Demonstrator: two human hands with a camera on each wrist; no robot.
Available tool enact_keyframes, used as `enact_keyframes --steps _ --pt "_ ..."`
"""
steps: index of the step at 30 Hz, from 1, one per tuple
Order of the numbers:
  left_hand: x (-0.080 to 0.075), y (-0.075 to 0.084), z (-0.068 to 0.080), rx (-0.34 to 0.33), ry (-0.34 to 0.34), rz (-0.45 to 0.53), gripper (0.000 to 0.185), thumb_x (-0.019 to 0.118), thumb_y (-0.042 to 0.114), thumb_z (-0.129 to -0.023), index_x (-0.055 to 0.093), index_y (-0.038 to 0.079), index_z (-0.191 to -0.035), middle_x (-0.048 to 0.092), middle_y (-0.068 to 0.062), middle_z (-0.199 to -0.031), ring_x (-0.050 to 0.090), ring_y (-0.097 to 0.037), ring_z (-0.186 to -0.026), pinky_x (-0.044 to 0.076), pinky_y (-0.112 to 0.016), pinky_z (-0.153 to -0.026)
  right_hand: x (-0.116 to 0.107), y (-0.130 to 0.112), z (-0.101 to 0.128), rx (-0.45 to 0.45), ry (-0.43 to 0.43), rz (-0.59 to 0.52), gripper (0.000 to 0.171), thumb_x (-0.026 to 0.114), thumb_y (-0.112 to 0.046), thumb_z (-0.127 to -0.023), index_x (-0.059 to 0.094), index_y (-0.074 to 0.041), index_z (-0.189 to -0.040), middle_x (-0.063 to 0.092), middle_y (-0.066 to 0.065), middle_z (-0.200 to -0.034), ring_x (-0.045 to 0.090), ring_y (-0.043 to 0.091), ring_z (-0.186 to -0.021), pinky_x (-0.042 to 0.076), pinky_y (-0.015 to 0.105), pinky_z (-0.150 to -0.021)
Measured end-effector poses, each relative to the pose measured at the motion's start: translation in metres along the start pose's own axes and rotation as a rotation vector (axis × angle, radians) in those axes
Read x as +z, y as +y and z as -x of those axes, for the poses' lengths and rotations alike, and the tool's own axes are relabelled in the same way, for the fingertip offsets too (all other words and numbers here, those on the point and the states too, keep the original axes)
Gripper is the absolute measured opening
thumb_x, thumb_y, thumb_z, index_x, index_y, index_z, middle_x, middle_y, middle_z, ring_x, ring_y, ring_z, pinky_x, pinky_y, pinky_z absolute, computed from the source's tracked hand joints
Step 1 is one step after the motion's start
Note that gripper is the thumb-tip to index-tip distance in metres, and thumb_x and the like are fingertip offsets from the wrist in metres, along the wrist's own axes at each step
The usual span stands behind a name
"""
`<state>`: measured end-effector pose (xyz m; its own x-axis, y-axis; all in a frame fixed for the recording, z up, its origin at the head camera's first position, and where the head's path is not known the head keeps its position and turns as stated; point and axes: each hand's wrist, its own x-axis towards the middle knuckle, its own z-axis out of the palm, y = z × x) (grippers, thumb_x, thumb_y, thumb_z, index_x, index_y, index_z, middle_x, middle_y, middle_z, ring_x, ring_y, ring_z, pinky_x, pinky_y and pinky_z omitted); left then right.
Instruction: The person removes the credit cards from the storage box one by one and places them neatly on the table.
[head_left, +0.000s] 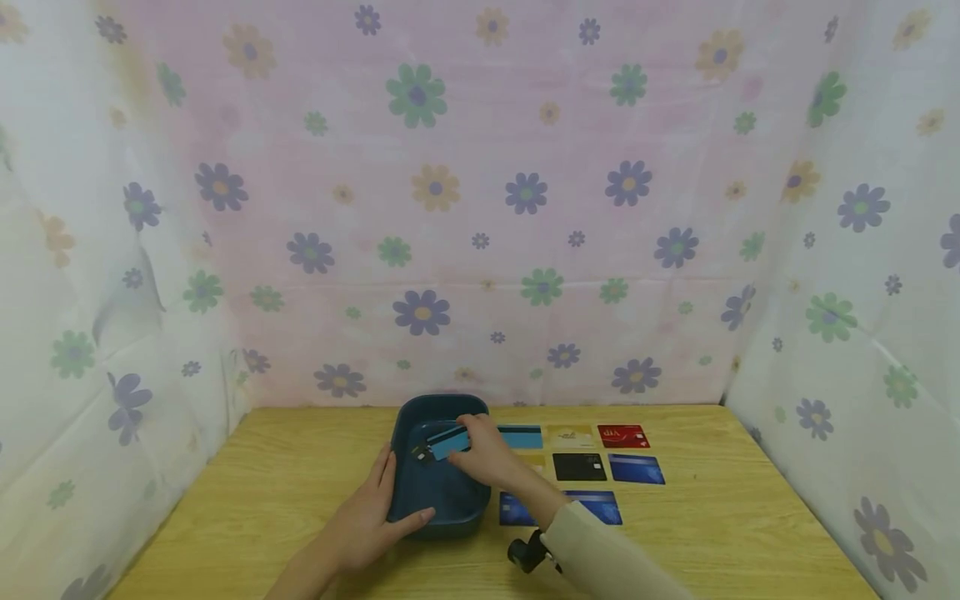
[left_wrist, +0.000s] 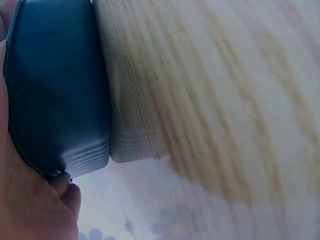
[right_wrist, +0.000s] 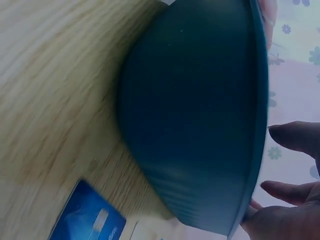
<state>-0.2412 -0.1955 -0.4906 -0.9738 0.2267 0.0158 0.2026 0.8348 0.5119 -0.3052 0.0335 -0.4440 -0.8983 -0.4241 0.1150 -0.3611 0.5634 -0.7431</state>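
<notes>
A dark blue plastic basin [head_left: 442, 508] stands on the table. My left hand [head_left: 367, 517] grips its left side, fingers along the outer wall and thumb over the near rim; the left wrist view shows fingertips [left_wrist: 65, 187] curled at the rim. My right hand [head_left: 487, 450] reaches over the right rim and pinches a light blue card with a black stripe [head_left: 450, 442] inside the basin. Beside that card is a dark card edge with a gold chip [head_left: 422, 452], partly hidden. From the right wrist, the basin's outer wall [right_wrist: 195, 115] hides the pinched card.
Right of the basin lie several cards in rows: light blue [head_left: 522, 437], pale gold [head_left: 570, 436], red VIP [head_left: 624, 436], black [head_left: 580, 467] and blue [head_left: 637, 468]. My right forearm partly covers a gold card and the nearest blue cards [head_left: 600, 506]. Flowered cloth surrounds the table.
</notes>
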Motion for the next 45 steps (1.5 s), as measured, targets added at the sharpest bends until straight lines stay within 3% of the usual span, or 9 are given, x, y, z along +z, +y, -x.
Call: enact_keyframes --steps 12,19,24,38,45 --pt "0.003 -0.003 0.0 0.001 0.004 0.004 0.12 0.055 0.078 -0.089 0.006 -0.002 -0.162 -0.003 -0.019 -0.171 0.031 -0.047 -0.148 0.038 -0.061 -0.112 0.029 -0.002 -0.027 0.126 0.123 -0.07 0.07 0.073 -0.011 -0.091 0.04 0.013 -0.148 0.032 0.036 -0.151 0.042 0.052 -0.136 0.046 0.061 -0.102" --pt "0.004 -0.003 -0.001 0.005 0.011 0.007 0.119 0.056 0.078 -0.089 0.006 -0.001 -0.163 -0.003 -0.018 -0.171 0.033 -0.047 -0.147 0.039 -0.061 -0.111 0.048 0.004 -0.038 0.206 0.186 0.021 0.077 0.079 -0.017 -0.089 0.04 0.011 -0.149 0.029 0.038 -0.152 0.036 0.059 -0.137 0.044 0.065 -0.102" --pt "0.006 -0.003 -0.001 0.002 0.002 0.021 0.119 0.056 0.077 -0.089 0.006 -0.001 -0.163 -0.003 -0.018 -0.171 0.033 -0.047 -0.147 0.038 -0.061 -0.112 0.056 0.01 -0.041 0.263 0.186 0.007 0.081 0.083 -0.02 -0.087 0.041 0.011 -0.148 0.029 0.041 -0.151 0.03 0.061 -0.14 0.039 0.068 -0.106" --pt "0.003 0.001 -0.004 -0.003 0.008 -0.009 0.119 0.054 0.08 -0.088 0.008 -0.001 -0.163 -0.002 -0.017 -0.171 0.034 -0.044 -0.147 0.039 -0.06 -0.112 0.055 0.015 -0.045 0.222 0.221 0.064 0.071 0.086 -0.011 -0.079 0.053 0.013 -0.137 0.044 0.035 -0.135 0.042 0.054 -0.128 0.043 0.061 -0.104" --pt "0.001 0.003 -0.001 -0.003 0.016 -0.021 0.118 0.056 0.078 -0.088 0.011 -0.002 -0.162 0.002 -0.019 -0.171 0.031 -0.044 -0.149 0.037 -0.06 -0.113 0.058 0.017 -0.046 0.211 0.218 0.059 0.065 0.085 -0.013 -0.081 0.055 0.015 -0.131 0.044 0.035 -0.133 0.044 0.054 -0.125 0.045 0.061 -0.102"
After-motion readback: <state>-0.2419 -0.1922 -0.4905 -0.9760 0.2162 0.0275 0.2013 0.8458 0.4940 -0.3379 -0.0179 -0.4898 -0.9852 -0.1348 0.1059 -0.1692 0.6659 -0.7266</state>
